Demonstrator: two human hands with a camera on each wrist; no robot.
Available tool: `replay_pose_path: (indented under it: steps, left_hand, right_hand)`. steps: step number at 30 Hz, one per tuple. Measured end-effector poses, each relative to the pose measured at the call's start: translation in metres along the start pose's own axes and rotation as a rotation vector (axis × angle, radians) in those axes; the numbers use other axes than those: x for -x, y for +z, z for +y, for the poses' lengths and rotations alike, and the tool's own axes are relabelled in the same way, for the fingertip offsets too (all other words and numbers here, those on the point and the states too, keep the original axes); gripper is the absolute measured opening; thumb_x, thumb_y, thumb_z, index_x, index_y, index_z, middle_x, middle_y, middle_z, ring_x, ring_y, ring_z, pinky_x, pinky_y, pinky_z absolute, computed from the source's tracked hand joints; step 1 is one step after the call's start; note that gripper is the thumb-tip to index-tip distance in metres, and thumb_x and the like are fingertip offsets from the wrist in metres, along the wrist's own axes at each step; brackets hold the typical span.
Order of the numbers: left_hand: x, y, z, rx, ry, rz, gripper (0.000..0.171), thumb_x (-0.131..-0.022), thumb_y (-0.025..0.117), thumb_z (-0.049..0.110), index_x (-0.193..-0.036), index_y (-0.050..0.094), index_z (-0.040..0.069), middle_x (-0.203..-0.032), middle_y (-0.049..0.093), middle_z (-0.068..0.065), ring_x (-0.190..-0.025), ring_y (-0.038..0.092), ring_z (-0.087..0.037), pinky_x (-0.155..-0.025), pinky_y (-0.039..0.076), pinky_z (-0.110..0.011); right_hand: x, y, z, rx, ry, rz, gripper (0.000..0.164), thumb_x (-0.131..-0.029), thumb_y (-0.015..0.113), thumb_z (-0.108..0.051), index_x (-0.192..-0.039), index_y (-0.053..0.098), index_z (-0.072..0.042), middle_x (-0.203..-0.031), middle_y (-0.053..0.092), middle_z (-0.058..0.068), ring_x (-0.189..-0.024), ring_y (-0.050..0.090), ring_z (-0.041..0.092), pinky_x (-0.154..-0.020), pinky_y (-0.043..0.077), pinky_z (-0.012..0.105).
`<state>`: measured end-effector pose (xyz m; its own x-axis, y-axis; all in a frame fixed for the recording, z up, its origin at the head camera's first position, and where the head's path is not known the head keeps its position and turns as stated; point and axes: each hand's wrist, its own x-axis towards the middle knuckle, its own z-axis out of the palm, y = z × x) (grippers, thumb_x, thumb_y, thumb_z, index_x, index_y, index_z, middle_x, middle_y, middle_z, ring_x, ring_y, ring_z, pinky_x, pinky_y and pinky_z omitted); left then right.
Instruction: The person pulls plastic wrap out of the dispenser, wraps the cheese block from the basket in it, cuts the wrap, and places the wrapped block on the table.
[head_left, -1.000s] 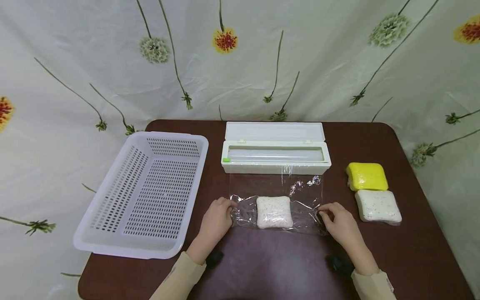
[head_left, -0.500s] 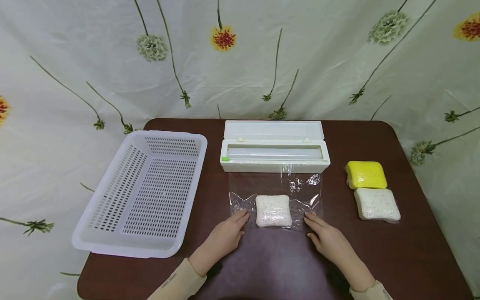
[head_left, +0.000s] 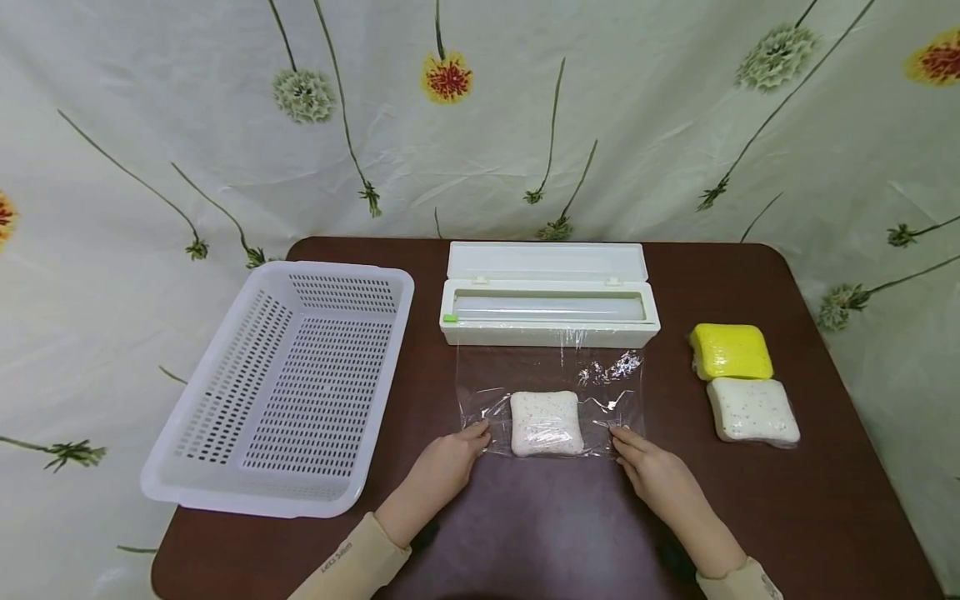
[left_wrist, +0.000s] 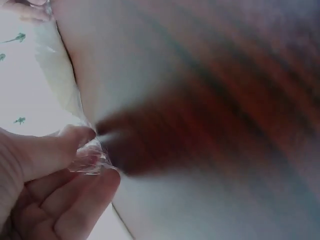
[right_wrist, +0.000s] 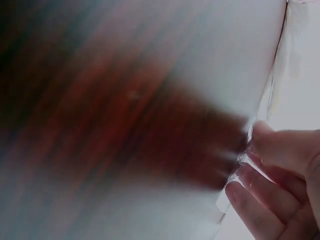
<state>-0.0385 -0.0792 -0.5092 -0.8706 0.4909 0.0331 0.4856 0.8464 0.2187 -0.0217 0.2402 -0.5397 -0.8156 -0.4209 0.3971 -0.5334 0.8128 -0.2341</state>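
A white speckled block with rounded corners lies at the table's middle, covered by clear cling film. The sheet runs back to the front of a white cling film dispenser. On the block's left, my left hand pinches the gathered near edge of the film. My right hand pinches it on the other side. In the left wrist view, crumpled film shows between thumb and fingers. In the right wrist view, thumb and fingers likewise hold a bunched strip of film.
The dispenser's lid is raised, with a film roll inside. A white perforated plastic basket stands at left. At right lie a film-wrapped yellow block and a wrapped white speckled block, side by side on the dark brown table.
Both hands have moved inward from the film's outer sides to near the block, the film's sides drawn in with them. Over the last half second they have shifted little; fingers now pinch the near edge.
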Motion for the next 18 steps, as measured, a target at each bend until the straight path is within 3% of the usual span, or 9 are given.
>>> replay_pose_path:
  steps: [10,18]
  left_hand:
    - [0.003,-0.002,-0.007,0.002,-0.076,0.135,0.015,-0.092,0.067,0.014,-0.101,0.077,0.021,-0.1,0.077,0.002,-0.083,0.073,-0.02,-0.066,0.059,-0.039]
    - [0.0,-0.011,-0.01,0.025,-0.112,0.256,0.011,-0.091,0.069,0.013,-0.098,0.076,0.017,-0.09,0.076,0.001,-0.077,0.073,-0.019,-0.063,0.058,-0.037]
  right_hand:
    - [-0.005,-0.005,0.005,-0.028,0.01,0.108,0.025,-0.07,0.08,0.005,-0.092,0.071,-0.003,-0.088,0.074,0.01,-0.076,0.072,0.021,-0.061,0.058,0.033]
    - [-0.016,-0.016,0.01,-0.027,0.052,0.109,0.026,-0.069,0.082,0.006,-0.09,0.07,-0.004,-0.082,0.072,0.007,-0.069,0.07,0.019,-0.058,0.056,0.033]
